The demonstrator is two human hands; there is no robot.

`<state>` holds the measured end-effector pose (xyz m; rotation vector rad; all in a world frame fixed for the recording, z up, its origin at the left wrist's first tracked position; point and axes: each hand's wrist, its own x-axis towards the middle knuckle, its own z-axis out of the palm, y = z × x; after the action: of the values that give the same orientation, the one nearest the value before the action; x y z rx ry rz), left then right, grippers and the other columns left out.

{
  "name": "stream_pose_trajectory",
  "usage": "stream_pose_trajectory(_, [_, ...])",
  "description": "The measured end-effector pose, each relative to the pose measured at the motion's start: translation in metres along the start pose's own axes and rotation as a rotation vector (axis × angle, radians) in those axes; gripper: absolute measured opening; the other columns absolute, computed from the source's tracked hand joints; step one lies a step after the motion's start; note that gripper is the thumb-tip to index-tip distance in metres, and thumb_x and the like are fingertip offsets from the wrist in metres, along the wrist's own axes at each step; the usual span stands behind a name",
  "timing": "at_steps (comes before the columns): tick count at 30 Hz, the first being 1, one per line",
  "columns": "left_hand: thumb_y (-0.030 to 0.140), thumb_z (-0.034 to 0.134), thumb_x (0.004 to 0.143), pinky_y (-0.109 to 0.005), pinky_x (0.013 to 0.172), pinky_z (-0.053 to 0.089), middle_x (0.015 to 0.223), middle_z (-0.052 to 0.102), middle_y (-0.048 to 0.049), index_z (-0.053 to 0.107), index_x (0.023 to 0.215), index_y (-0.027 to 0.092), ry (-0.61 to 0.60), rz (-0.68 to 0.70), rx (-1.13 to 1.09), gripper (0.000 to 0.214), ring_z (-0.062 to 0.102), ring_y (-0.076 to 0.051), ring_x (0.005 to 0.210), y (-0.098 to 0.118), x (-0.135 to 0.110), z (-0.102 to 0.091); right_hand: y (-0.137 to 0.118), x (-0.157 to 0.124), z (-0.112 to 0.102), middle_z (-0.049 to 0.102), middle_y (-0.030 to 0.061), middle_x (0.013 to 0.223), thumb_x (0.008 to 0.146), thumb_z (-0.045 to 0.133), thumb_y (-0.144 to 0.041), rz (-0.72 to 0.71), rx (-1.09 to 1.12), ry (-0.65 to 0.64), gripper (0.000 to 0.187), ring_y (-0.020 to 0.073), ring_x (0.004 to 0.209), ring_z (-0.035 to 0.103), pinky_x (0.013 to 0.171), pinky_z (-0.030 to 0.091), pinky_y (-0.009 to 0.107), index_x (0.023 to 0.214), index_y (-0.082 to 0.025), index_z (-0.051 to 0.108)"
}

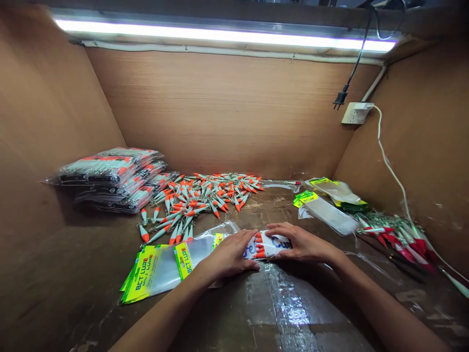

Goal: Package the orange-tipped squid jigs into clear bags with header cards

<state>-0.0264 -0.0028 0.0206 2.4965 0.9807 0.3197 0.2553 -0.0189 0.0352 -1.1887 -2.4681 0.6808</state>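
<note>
Both my hands rest on a small clear packet of orange-and-white lures [269, 246] lying on the worktable. My left hand [230, 254] covers the packet's left end, fingers curled over it. My right hand [298, 243] presses on its right end with fingers laid across the printed blue lettering. Just left of my left hand lies a fanned stack of empty clear bags with yellow-green "BCT LURE" headers [161, 269].
A pile of loose orange-and-white lures [201, 198] lies behind the hands. Stacked filled packets [113, 178] sit at the back left. More empty bags [328, 205] and red-and-green lures [395, 234] lie at right. A wall socket [355, 113] with a white cable hangs on the right wall.
</note>
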Motion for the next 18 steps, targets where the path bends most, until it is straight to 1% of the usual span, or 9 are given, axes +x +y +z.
stream_pose_trajectory(2, [0.056, 0.073, 0.076, -0.041, 0.111, 0.036, 0.154, 0.041, -0.0111, 0.033, 0.151, 0.026, 0.004, 0.003, -0.003, 0.09, 0.043, -0.03, 0.137, -0.002, 0.0, 0.002, 0.0, 0.0, 0.0, 0.047, 0.0095, 0.149, 0.08, 0.071, -0.054, -0.012, 0.01, 0.009, 0.065, 0.0316, 0.134, 0.046, 0.112, 0.036, 0.048, 0.138, -0.027, 0.056])
stream_pose_trajectory(4, [0.058, 0.073, 0.075, -0.041, 0.111, 0.036, 0.154, 0.041, -0.0113, 0.032, 0.151, 0.026, 0.007, 0.001, -0.002, 0.092, 0.044, -0.031, 0.136, -0.003, 0.0, 0.004, -0.002, 0.001, 0.0, 0.052, 0.0096, 0.145, 0.079, 0.072, -0.052, -0.022, 0.02, 0.025, 0.065, 0.0313, 0.131, 0.049, 0.11, 0.038, 0.047, 0.137, -0.026, 0.057])
stream_pose_trajectory(7, [0.065, 0.072, 0.071, -0.044, 0.109, 0.037, 0.15, 0.043, -0.014, 0.029, 0.152, 0.026, 0.034, -0.018, 0.018, 0.1, 0.046, -0.034, 0.133, -0.002, 0.001, 0.006, -0.005, 0.002, 0.0, 0.057, 0.0099, 0.139, 0.079, 0.074, -0.05, -0.061, 0.02, 0.05, 0.062, 0.0302, 0.126, 0.053, 0.107, 0.041, 0.046, 0.135, -0.026, 0.059])
stream_pose_trajectory(9, [0.071, 0.072, 0.067, -0.046, 0.105, 0.039, 0.143, 0.048, -0.0159, 0.03, 0.152, 0.025, 0.073, -0.035, 0.036, 0.106, 0.048, -0.036, 0.128, 0.002, 0.003, 0.008, -0.009, 0.003, 0.001, 0.059, 0.0106, 0.136, 0.08, 0.074, -0.05, -0.105, 0.014, 0.069, 0.061, 0.0292, 0.123, 0.054, 0.106, 0.042, 0.045, 0.133, -0.025, 0.06])
stream_pose_trajectory(11, [0.074, 0.072, 0.064, -0.046, 0.1, 0.042, 0.133, 0.052, -0.0147, 0.032, 0.151, 0.026, 0.109, -0.038, 0.039, 0.107, 0.051, -0.036, 0.121, 0.007, 0.006, 0.01, -0.014, 0.004, 0.004, 0.06, 0.0113, 0.134, 0.08, 0.074, -0.05, -0.158, 0.014, 0.088, 0.06, 0.0287, 0.123, 0.054, 0.105, 0.043, 0.045, 0.132, -0.024, 0.061])
stream_pose_trajectory(13, [0.074, 0.072, 0.063, -0.044, 0.095, 0.044, 0.124, 0.055, -0.012, 0.038, 0.147, 0.027, 0.122, -0.022, 0.029, 0.103, 0.054, -0.034, 0.114, 0.011, 0.008, 0.011, -0.019, 0.006, 0.007, 0.061, 0.0114, 0.133, 0.08, 0.075, -0.047, -0.209, 0.018, 0.112, 0.06, 0.0289, 0.123, 0.054, 0.105, 0.043, 0.045, 0.133, -0.024, 0.06])
stream_pose_trajectory(15, [0.074, 0.073, 0.062, -0.043, 0.09, 0.045, 0.117, 0.056, -0.0101, 0.047, 0.139, 0.027, 0.121, -0.008, 0.026, 0.094, 0.055, -0.033, 0.108, 0.013, 0.01, 0.01, -0.024, 0.007, 0.01, 0.06, 0.0115, 0.134, 0.078, 0.077, -0.044, -0.227, 0.026, 0.148, 0.066, 0.0292, 0.123, 0.053, 0.105, 0.043, 0.046, 0.137, -0.024, 0.056])
stream_pose_trajectory(17, [0.073, 0.074, 0.061, -0.042, 0.088, 0.045, 0.114, 0.058, -0.0096, 0.053, 0.13, 0.025, 0.127, 0.003, 0.03, 0.087, 0.055, -0.032, 0.105, 0.014, 0.011, 0.009, -0.027, 0.007, 0.012, 0.056, 0.0122, 0.137, 0.077, 0.079, -0.041, -0.224, 0.036, 0.185, 0.074, 0.0293, 0.124, 0.053, 0.105, 0.043, 0.046, 0.143, -0.025, 0.049])
stream_pose_trajectory(18, [0.073, 0.074, 0.061, -0.042, 0.087, 0.045, 0.114, 0.058, -0.0095, 0.054, 0.128, 0.025, 0.134, 0.01, 0.029, 0.084, 0.055, -0.032, 0.105, 0.014, 0.011, 0.008, -0.028, 0.007, 0.012, 0.053, 0.0125, 0.14, 0.077, 0.079, -0.04, -0.227, 0.037, 0.192, 0.075, 0.0292, 0.125, 0.052, 0.106, 0.043, 0.046, 0.144, -0.026, 0.048])
